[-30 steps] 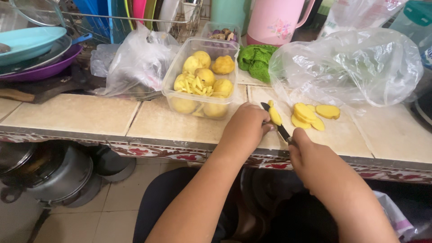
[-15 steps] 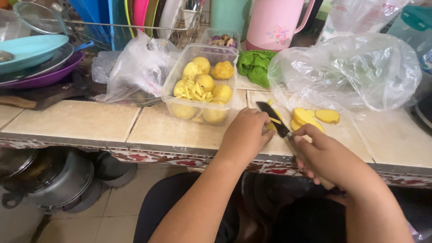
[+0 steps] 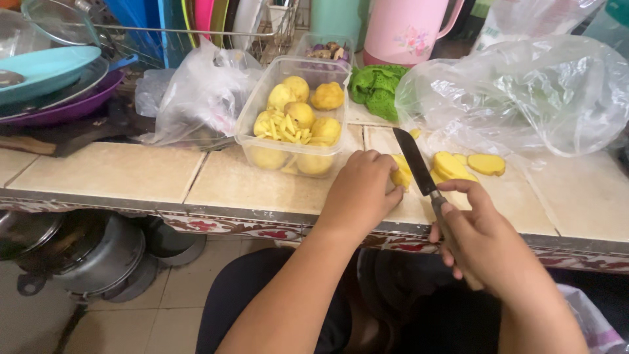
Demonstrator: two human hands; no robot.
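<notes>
Your left hand [image 3: 362, 191] was curled down on a yellow potato piece [image 3: 401, 174], fingers closed over its near end and pinning it to the tiled desk [image 3: 111, 172]. Your right hand [image 3: 481, 236] was wrapped shut around the handle of a knife [image 3: 419, 167]; the dark, narrow blade ran up and away from that hand and rested against the piece, just right of your left fingertips.

Beyond the blade, to the right of your left hand, several flat yellow slices [image 3: 466, 164] lay on the desk, touching one another. Behind them sat a crumpled clear plastic bag [image 3: 524, 98], thin and glossy.

Straight ahead of your left hand stood a clear, square plastic tub [image 3: 293, 117]. It held round peeled potatoes, smooth and pale yellow, with a small heap of thin cut sticks on top of them. Left of the tub lay a second wrinkled plastic bag [image 3: 196, 98]. Beyond the tub were a bunch of green leaves [image 3: 375, 88] and a pink jug [image 3: 409, 29].
</notes>
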